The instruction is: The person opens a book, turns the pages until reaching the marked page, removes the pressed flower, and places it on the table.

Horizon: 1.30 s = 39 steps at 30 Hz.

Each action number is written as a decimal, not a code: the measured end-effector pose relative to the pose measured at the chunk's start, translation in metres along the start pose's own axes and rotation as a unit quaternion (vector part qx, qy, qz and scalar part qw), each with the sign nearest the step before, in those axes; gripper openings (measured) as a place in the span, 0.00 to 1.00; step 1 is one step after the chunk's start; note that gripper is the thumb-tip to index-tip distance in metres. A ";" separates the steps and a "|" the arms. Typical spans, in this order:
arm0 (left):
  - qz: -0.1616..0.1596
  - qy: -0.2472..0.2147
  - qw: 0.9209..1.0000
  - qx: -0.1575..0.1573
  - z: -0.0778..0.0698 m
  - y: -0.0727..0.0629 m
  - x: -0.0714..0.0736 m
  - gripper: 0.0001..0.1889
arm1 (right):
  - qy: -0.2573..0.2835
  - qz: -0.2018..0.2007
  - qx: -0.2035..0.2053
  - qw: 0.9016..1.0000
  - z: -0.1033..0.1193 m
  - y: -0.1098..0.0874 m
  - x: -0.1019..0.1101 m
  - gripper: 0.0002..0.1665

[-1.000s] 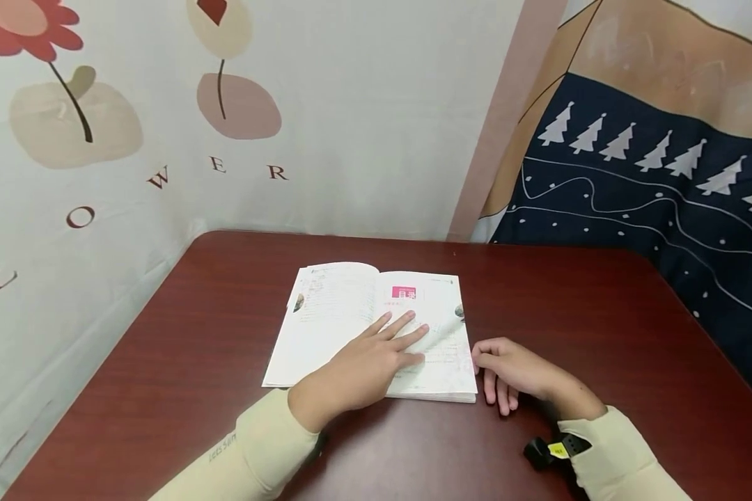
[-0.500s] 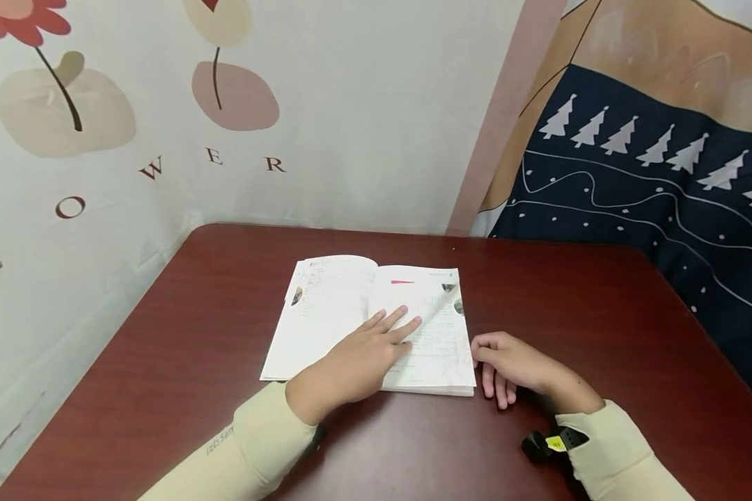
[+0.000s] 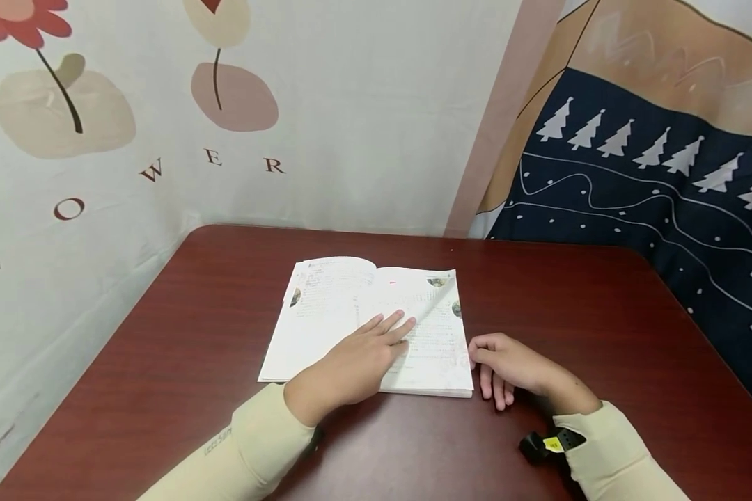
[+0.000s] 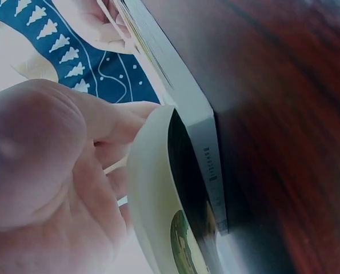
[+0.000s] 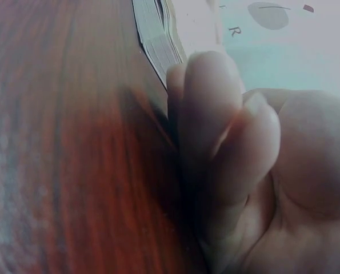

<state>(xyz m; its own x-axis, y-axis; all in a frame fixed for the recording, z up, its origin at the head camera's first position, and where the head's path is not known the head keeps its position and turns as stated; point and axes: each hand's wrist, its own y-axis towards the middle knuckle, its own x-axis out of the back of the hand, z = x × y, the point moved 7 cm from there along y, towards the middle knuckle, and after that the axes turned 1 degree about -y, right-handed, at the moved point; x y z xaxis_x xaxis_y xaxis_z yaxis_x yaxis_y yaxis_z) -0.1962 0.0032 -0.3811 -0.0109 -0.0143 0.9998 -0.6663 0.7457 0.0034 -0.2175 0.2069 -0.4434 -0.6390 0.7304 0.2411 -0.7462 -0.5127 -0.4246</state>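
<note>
An open book (image 3: 326, 292) lies on the brown table with its printed pages facing up. On its right-hand page rests my left hand (image 3: 357, 362), its fingers fairly straight and spread. The loose sheet (image 3: 413, 303) under those fingers bows up along a diagonal, its upper corner leaning left. In the left wrist view the left hand (image 4: 50, 177) lies over a bent-up page or cover (image 4: 150, 171) near the spine. Close against the book's right edge, my right hand (image 3: 507, 365) rests on the table with loosely curled fingers. The right wrist view shows those fingers (image 5: 210, 108) beside the page block (image 5: 158, 40).
The dark red-brown table (image 3: 570, 292) stretches around the book. A printed flower curtain (image 3: 363, 139) hangs behind it, and a navy tree-patterned cloth (image 3: 652, 181) hangs at the right. A black wrist device (image 3: 535, 447) sits at the right wrist.
My left hand has slid slightly left and drawn in its spread fingers. The sheet's upper corner has swept leftward, covering the pink heading. My right hand has stayed beside the book.
</note>
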 end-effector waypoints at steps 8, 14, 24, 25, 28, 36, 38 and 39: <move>-0.004 0.004 1.000 0.020 0.003 0.003 0.001 0.22 | -0.002 -0.002 -0.006 1.000 0.000 -0.001 0.004 0.15; -0.004 -0.005 1.000 0.024 -0.001 0.008 -0.002 0.22 | -0.018 -0.002 -0.011 1.000 -0.003 -0.010 0.009 0.15; -0.002 -0.006 0.999 0.041 0.003 0.003 -0.003 0.20 | -0.002 0.004 -0.006 1.000 -0.002 -0.003 0.004 0.15; 0.001 -0.007 0.999 0.042 0.004 0.003 -0.003 0.20 | 0.000 0.005 -0.008 1.000 -0.002 -0.003 0.003 0.15; 0.000 -0.004 0.999 0.048 0.006 0.001 -0.003 0.20 | -0.002 0.004 -0.003 1.000 -0.001 -0.001 0.002 0.15; 0.003 -0.003 0.997 0.074 0.011 0.000 -0.001 0.22 | 0.004 0.004 -0.008 1.000 -0.001 0.000 0.001 0.14; 0.006 0.001 0.996 0.087 0.013 0.000 -0.001 0.23 | 0.001 0.003 -0.005 1.000 0.000 0.000 0.001 0.14; 0.005 0.005 0.996 0.091 0.014 0.000 -0.001 0.24 | -0.001 0.003 -0.003 1.000 0.001 0.000 0.001 0.14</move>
<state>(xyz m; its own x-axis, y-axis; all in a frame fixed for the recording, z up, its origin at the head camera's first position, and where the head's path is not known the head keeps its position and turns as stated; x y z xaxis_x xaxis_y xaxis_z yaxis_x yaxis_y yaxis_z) -0.2060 -0.0062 -0.3826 -0.0115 -0.0004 0.9999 -0.7909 0.6119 -0.0088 -0.2182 0.2071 -0.4421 -0.6433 0.7268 0.2406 -0.7417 -0.5138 -0.4311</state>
